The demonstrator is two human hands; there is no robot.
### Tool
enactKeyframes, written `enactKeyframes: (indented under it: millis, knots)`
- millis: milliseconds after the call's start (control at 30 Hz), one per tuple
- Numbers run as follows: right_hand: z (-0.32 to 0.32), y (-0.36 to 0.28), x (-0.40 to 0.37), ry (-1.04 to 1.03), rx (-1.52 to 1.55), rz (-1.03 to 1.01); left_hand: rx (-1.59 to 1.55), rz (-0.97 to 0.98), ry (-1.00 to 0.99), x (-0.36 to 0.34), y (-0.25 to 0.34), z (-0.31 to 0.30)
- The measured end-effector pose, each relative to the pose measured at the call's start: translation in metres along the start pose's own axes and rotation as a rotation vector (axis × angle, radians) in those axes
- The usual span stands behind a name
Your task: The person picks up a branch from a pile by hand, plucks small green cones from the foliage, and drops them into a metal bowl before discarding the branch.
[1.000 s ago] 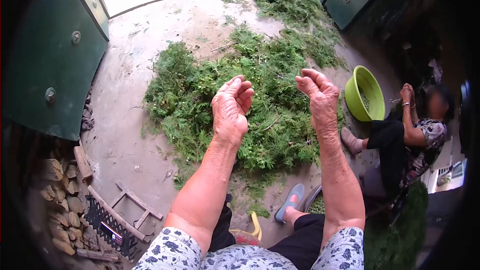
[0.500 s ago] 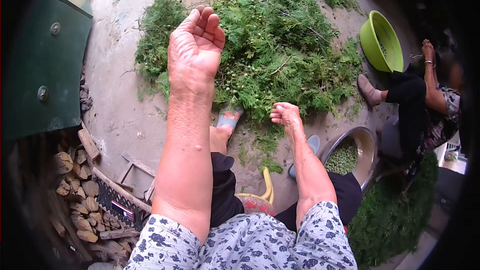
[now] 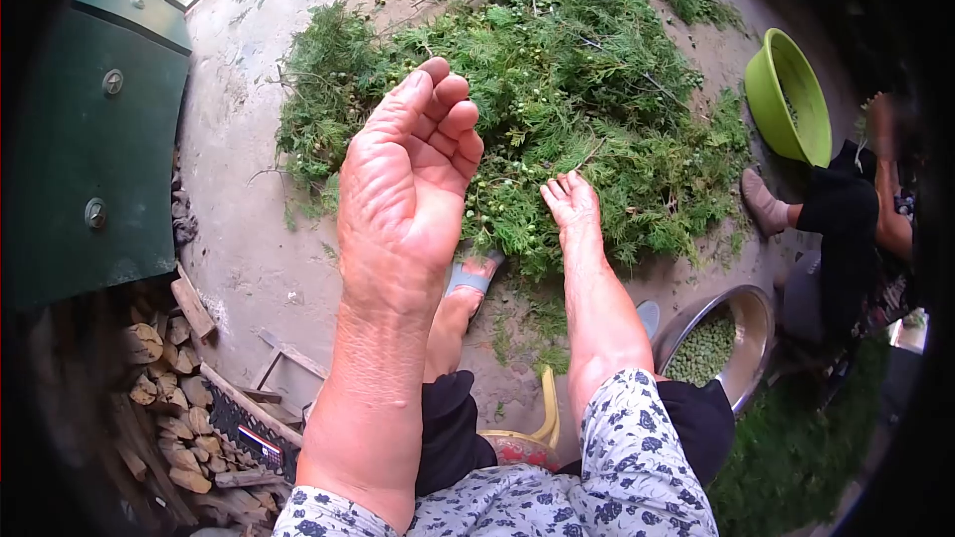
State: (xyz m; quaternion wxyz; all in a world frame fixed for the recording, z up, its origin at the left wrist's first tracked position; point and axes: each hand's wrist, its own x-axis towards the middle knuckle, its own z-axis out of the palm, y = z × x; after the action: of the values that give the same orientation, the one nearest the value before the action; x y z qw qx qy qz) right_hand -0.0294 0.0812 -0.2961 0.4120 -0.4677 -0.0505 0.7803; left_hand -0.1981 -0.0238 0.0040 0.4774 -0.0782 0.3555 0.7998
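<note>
My left hand [image 3: 413, 164] is raised close to the camera, palm up, with its fingers loosely curled; no object shows in the palm. Beyond it spreads a pile of green conifer branches [image 3: 567, 70] dotted with small pale-green cones. At the near edge of this pile is my right hand [image 3: 574, 203], fingers stretched out over the greenery and nothing visible in them. By my right knee stands a metal basin [image 3: 760, 338] holding many small green cones [image 3: 704, 348].
A person's foot [image 3: 763, 203] is near the lime-green tub [image 3: 764, 109] on the right, the person's hand blurred. Chopped firewood [image 3: 179, 428] and a dark green cabinet [image 3: 90, 149] line the left. Beneath me is a stool with a yellow leg [image 3: 548, 406].
My right hand has reached forward to the pile and its fingers have straightened. My left hand has come lower and nearer the camera. The view has shifted slightly.
</note>
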Motion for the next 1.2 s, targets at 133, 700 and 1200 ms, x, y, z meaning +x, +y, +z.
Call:
enactKeyframes:
  millis: [133,700,1200]
  knots:
    - [0.009,-0.016,0.009,0.155,0.014,0.037,0.023,-0.026,0.000,-0.002,-0.003,0.004]
    - [-0.046,-0.076,-0.249,-0.167,-0.254,-0.168,0.311,-0.109,-0.150,-0.031,-0.063,0.008]
    - [-0.113,-0.019,-0.409,-0.329,-0.374,-0.043,0.400,-0.530,-0.450,-0.168,-0.129,-0.032]
